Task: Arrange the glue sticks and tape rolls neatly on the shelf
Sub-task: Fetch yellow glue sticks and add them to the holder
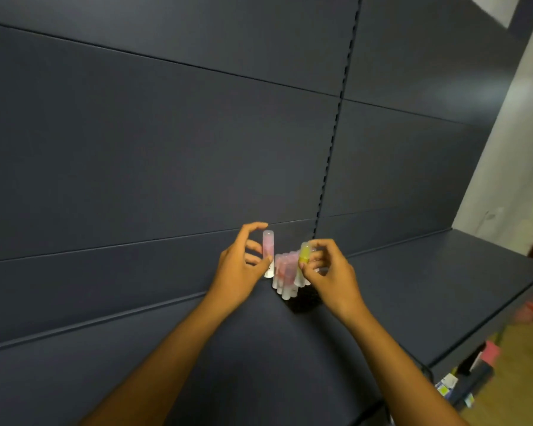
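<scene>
Dim, soft overall light (brighter at right), slight blur, wide-angle bending at edges.

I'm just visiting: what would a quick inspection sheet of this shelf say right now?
Surface: dark blue-grey metal shelf with matching back panels.
Job's things: cluster of translucent pink-tinted glue sticks standing upright near the back panel; a dark object in front of them, too dim to identify.
Clutter: nothing seen on the shelf.
Hands: left hand holds a pink glue stick; right hand pinches a yellow glue stick.
Cables: nothing seen.
Surroundings: slotted upright strip; blurred coloured packages below right; pale wall.
</scene>
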The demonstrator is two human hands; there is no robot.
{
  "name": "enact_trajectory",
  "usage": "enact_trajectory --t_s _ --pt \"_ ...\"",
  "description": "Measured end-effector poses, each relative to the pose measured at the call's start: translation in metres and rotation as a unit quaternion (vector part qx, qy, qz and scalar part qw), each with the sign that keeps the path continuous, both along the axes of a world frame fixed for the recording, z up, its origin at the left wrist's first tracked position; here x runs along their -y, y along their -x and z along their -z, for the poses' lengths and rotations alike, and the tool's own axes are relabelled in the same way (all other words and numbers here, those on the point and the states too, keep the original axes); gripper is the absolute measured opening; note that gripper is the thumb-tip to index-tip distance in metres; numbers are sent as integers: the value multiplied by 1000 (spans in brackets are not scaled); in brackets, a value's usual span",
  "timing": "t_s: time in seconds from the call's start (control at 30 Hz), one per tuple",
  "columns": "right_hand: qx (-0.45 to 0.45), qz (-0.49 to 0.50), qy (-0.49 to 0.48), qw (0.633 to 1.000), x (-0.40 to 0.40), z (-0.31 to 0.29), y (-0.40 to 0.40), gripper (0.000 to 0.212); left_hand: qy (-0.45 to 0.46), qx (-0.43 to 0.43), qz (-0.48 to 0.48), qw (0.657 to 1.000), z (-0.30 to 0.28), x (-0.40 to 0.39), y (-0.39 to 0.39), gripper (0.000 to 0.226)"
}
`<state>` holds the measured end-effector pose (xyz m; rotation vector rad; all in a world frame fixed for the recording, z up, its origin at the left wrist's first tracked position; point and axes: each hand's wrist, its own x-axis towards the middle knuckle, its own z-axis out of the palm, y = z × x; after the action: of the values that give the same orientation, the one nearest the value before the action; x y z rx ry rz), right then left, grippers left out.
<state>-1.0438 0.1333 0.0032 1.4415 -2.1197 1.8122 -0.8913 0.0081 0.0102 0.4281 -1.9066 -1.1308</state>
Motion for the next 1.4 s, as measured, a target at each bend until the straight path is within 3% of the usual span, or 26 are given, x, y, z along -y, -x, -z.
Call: enact_trajectory --t_s 0.23,0.43,0.67,1.4 --pt "-1 -54 25 998 12 9 73 36 38 6 -34 999 2 -13 64 40" --pt "-32 -168 51 984 21 27 115 32 57 -12 -149 987 19 -42 105 32" --pt "-50 -195 100 975 33 61 150 39 72 2 -291 954 39 -62 134 34" --pt "-30 -237 135 962 46 82 160 38 238 162 -379 879 84 -49 155 36"
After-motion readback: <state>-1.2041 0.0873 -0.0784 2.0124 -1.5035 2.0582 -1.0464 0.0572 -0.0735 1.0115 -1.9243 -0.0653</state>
